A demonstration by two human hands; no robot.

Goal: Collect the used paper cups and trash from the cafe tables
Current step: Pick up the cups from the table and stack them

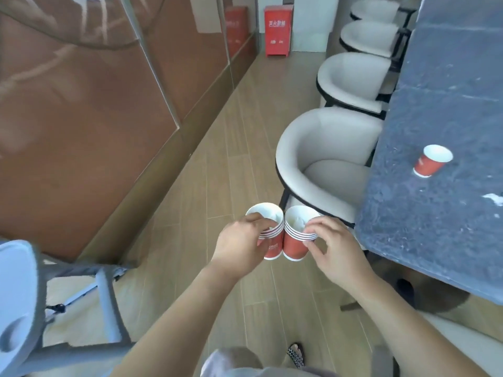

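Observation:
My left hand grips a stack of red paper cups with white rims; crumpled white paper sits inside the top cup. My right hand pinches a second stack of red cups, also with white paper inside. Both stacks touch side by side in mid-air above the wooden floor. One more red paper cup stands alone on the dark stone table at the right. A small white scrap lies on that table near the right edge of view.
A row of white tub chairs lines the table's left side. A grey-blue high chair stands at the lower left. Brown glass wall panels run along the left, and a red fire-equipment box stands at the aisle's far end.

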